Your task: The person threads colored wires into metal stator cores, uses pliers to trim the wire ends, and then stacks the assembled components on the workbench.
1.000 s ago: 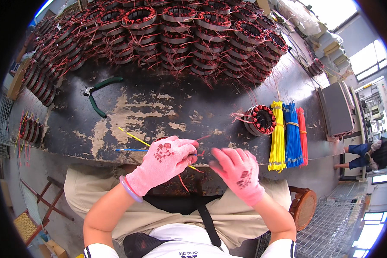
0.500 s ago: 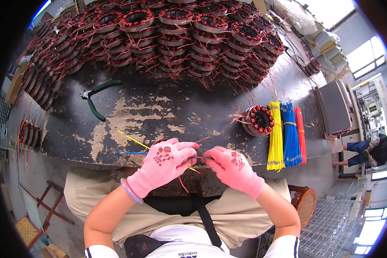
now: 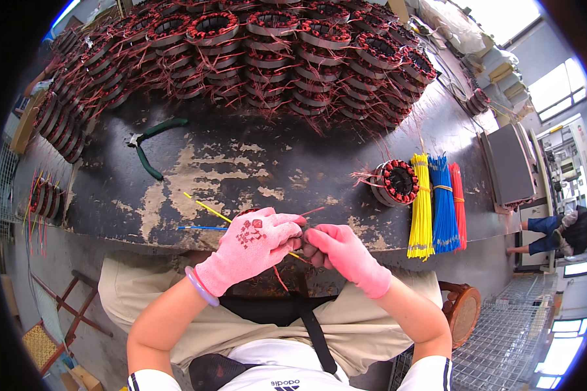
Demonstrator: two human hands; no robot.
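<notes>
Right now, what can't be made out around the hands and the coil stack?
- Head view: what, if anything, the right hand holds; the hand itself hides it.
- Head view: how the yellow wire and blue wire run beneath the left hand, which covers them.
- Head view: the coil stack's far part; cut off by the upper edge.

Two gloved hands [image 3: 253, 245], three wire bundles [image 3: 444, 207], one pair of pliers [image 3: 164, 126]
</notes>
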